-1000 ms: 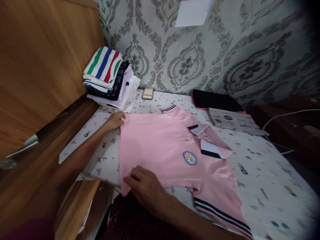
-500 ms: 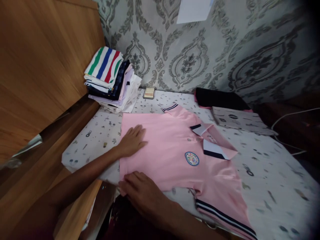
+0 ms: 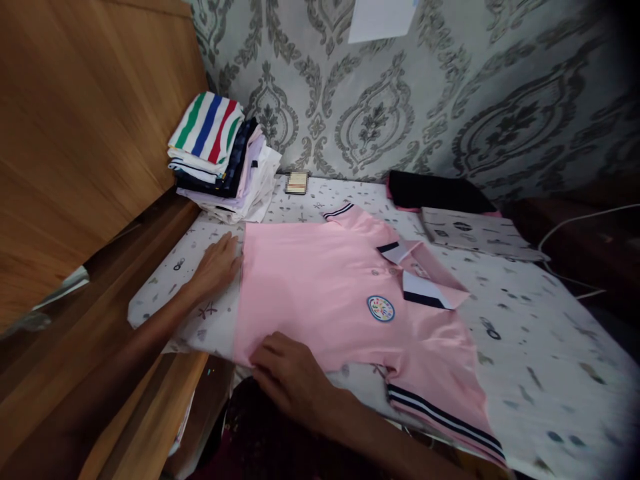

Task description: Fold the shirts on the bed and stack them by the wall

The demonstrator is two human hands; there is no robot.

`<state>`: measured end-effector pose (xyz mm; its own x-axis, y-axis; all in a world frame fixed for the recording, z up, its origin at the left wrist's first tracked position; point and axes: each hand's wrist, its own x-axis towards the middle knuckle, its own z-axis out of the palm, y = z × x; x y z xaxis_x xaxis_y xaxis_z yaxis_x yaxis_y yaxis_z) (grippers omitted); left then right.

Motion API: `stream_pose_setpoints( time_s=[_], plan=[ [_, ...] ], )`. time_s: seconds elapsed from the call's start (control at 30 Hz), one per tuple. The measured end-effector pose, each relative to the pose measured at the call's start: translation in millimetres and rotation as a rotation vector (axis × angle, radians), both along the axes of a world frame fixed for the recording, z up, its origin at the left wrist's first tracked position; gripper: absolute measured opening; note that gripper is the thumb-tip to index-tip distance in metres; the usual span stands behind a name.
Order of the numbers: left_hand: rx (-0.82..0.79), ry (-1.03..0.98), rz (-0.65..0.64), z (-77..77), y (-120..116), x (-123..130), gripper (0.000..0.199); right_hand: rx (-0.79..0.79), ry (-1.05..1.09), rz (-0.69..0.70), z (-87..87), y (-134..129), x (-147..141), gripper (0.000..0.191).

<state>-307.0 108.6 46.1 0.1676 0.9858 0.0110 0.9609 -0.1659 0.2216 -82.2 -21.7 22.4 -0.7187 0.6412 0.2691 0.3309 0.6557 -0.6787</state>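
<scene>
A pink polo shirt lies spread front side up, its hem to the left and its collar to the right. The collar is white and navy, the sleeve ends are striped, and a round badge sits on the chest. My left hand rests flat on the sheet just beside the hem, fingers stretched out and holding nothing. At the shirt's near bottom corner, my right hand has its fingers curled on the fabric edge; the thumb is hidden.
A white patterned sheet covers the surface. Folded clothes are stacked at the back left beside wooden furniture. A small box stands by the wall. Folded black cloth and grey cloth lie back right, near a white cable.
My left hand has slid left off the shirt onto the sheet beside the hem. My right hand has shifted slightly right along the near edge. The shirt lies almost as before.
</scene>
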Motion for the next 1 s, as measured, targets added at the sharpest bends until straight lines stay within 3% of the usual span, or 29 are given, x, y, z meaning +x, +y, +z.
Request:
stream_pose_setpoints(
  time_s=[0.13, 0.23, 0.33, 0.43, 0.6, 0.7, 0.87, 1.0],
  plan=[
    [-0.017, -0.093, -0.235, 1.3, 0.4, 40.8, 0.064, 0.043, -0.014, 0.197, 10.2, -0.8, -0.6, 0.02],
    [-0.043, -0.119, -0.355, -9.0, 7.0, 65.8, 0.069, 0.021, 0.018, 0.198, 21.2, 4.5, 5.8, 0.02],
    [-0.009, -0.024, -0.347, -27.8, 16.8, 65.7, 0.075, 0.064, 0.012, 0.084, 29.4, 15.8, 22.4, 0.022],
    [0.078, 0.11, -0.232, -48.5, 25.8, 42.7, 0.075, 0.084, 0.023, -0.059, 33.7, 36.8, 51.6, 0.022],
    [0.161, 0.203, -0.089, -61.3, 28.7, 11.1, 0.073, 0.102, -0.101, -0.419, 31.8, 103.0, 109.9, 0.022],
    [0.239, 0.223, -0.108, -56.2, 32.5, 23.0, 0.071, 0.128, -0.329, -0.577, 27.7, 153.2, 132.4, 0.026],
    [0.213, 0.147, -0.356, -55.2, 58.4, 60.6, 0.068, 0.061, -0.546, -0.642, 19.6, 223.6, 160.5, 0.022],
    [0.207, 0.104, -0.307, -57.3, 77.7, 55.7, 0.062, 0.027, -0.548, -0.839, 15.6, 264.2, 191.4, 0.026]
  ],
)
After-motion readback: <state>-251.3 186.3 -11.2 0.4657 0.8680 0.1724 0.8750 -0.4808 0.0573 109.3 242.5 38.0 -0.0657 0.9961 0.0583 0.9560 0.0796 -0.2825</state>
